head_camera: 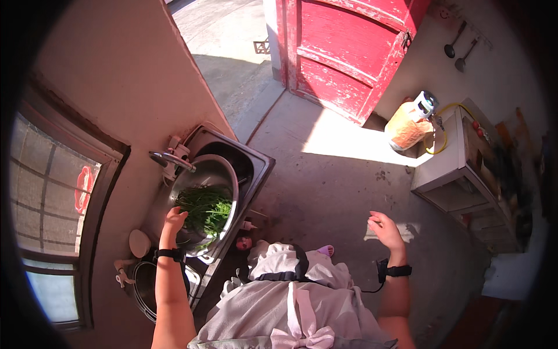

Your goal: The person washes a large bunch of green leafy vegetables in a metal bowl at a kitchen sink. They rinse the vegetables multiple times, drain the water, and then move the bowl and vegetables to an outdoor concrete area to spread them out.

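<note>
My left hand (pixel 175 219) is at the inner left side of a large stainless steel basin (pixel 234 174), beside a heap of leafy greens (pixel 205 209) lying in it. Whether its fingertips touch the basin or the greens, I cannot tell. The basin rests over a metal sink (pixel 261 162), under a curved faucet (pixel 174 160). Out to the right, over the concrete floor, my right hand (pixel 386 230) is held away from everything, fingers slightly bent and holding nothing.
Nearer me on the sink side are a pale bowl (pixel 139 243), a second tap (pixel 124 274) and a round metal pot (pixel 144 283). A red wooden door (pixel 344 56) stands ajar ahead. At right are a gas cylinder (pixel 409 124) with a yellow hose and a cabinet (pixel 440 174).
</note>
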Motion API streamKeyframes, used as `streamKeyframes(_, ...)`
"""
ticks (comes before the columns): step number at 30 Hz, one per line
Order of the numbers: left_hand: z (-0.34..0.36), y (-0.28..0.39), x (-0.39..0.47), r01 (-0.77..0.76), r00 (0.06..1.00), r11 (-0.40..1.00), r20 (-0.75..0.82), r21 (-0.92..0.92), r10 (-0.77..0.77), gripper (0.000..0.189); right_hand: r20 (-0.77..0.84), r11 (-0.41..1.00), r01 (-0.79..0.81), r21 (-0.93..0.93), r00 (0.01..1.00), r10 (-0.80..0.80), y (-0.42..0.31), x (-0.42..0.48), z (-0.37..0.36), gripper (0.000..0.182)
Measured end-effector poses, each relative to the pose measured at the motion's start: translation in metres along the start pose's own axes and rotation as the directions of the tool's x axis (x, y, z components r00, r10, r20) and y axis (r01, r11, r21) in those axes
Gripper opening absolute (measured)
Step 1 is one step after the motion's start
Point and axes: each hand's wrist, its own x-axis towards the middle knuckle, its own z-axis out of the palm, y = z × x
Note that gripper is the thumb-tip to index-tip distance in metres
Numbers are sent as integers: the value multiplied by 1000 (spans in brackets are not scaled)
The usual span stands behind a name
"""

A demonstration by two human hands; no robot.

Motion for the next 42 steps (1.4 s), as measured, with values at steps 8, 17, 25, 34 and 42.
streamKeyframes(8,4,73,13,-108,965,597,228,795,-129,71,-347,950,-287,-119,909,231,103,-80,-149,35)
streamKeyframes(17,5,217,37,-5,1000,990,-24,144,9,40,-587,909,-417,-16,740,329,173,-87,-236,35)
streamKeyframes(25,146,455,3,-124,922,990,362,-64,139,45,-500,929,-368,-32,811,305,174,1,-348,34)
streamKeyframes(34,230,615,-20,-182,889,981,413,-71,195,42,-733,778,-477,-409,679,31,212,36,-544,40)
streamKeyframes(42,289,573,-75,-188,959,981,207,-44,193,42,-629,627,-426,-653,765,-135,257,125,-688,63)
